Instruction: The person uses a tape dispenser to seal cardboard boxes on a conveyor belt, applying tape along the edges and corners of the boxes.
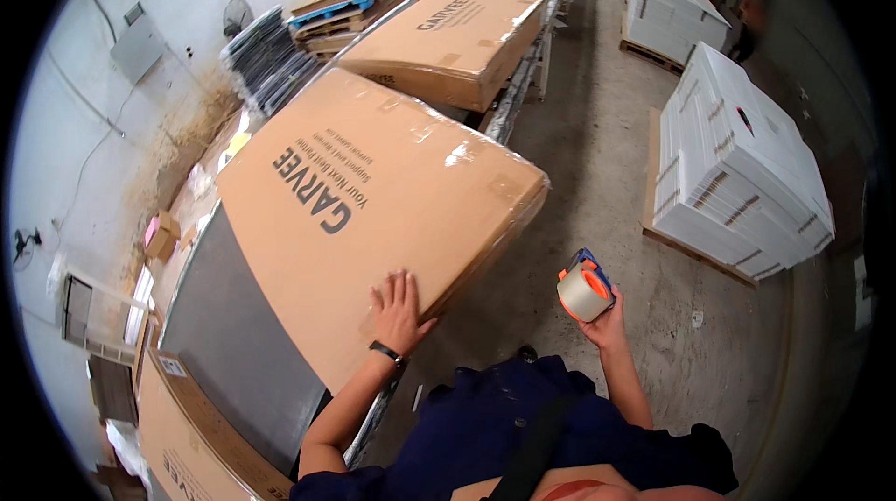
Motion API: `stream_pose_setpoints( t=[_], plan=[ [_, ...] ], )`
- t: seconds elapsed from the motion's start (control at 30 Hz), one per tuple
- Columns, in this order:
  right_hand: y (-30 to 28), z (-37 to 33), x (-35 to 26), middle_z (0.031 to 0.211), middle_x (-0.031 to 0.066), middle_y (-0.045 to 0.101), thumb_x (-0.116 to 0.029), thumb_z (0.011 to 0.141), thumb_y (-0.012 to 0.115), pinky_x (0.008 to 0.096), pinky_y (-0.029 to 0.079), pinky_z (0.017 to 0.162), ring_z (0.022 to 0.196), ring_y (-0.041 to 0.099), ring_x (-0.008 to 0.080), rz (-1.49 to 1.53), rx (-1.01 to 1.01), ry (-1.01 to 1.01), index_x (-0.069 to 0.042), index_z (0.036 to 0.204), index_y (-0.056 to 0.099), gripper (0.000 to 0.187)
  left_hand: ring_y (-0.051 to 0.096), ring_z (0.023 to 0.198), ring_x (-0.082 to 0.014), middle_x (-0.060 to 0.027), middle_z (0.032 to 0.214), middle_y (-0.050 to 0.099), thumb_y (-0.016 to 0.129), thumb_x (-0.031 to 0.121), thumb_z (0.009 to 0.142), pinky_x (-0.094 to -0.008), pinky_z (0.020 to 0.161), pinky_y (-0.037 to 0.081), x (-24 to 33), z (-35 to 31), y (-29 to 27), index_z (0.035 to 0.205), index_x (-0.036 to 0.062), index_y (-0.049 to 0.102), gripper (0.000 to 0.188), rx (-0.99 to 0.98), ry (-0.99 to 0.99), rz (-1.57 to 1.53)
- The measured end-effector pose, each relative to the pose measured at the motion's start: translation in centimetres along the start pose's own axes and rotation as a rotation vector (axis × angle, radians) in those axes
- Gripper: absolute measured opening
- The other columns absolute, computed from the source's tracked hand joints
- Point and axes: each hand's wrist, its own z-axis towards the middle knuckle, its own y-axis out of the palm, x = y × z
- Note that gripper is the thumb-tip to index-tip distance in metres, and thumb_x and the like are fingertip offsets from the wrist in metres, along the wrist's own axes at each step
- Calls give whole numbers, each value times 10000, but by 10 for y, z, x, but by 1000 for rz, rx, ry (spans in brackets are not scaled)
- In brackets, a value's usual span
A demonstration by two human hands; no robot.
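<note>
A large flat cardboard box (411, 165) lies askew on the conveyor belt (224, 305), clear tape shining along its far and right edges. My left hand (399, 312) rests flat on its near right corner, fingers spread, with a dark band round the wrist. Off the belt to the right, my right hand (605, 322) grips a tape dispenser (585, 286). The dispenser is blue and orange and carries a wide roll of clear or tan tape. It is held in the air above the floor, apart from the box.
More big boxes (457, 39) line the conveyor ahead. Another carton (196, 436) is at the near left. Wrapped white stacks (737, 165) stand on pallets to the right, across the concrete floor (597, 165). Wooden pallets (341, 11) and a dark stack (266, 57) are by the left wall.
</note>
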Motion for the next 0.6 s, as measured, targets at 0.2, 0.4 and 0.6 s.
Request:
stream_pose_setpoints(
  t=[0.2,0.4,0.6],
  plan=[
    [131,21,3,1207,74,544,-474,837,500,358,426,928,1116,512,180,-160,-1,-474,-55,1256,468,594,197,1331,-385,-185,1436,241,668,431,716,-637,1015,138,-2,-8,-4,1359,-38,258,895,25,0,-30],
    [268,19,51,1323,160,421,-361,698,633,416,397,961,1174,462,333,-1603,-264,-1571,-156,1192,577,538,159,1346,-386,-179,1452,207,664,407,719,-662,1004,107,-3,-10,-2,1362,-38,258,882,-1,-49,-79],
    [213,71,97,1250,81,512,-416,634,665,379,460,884,1026,576,290,-2216,-419,-516,-196,1080,645,498,136,1361,-366,-161,1464,200,655,416,714,-660,1012,73,3,-16,0,1368,-13,281,867,-27,-85,-73]
  ],
)
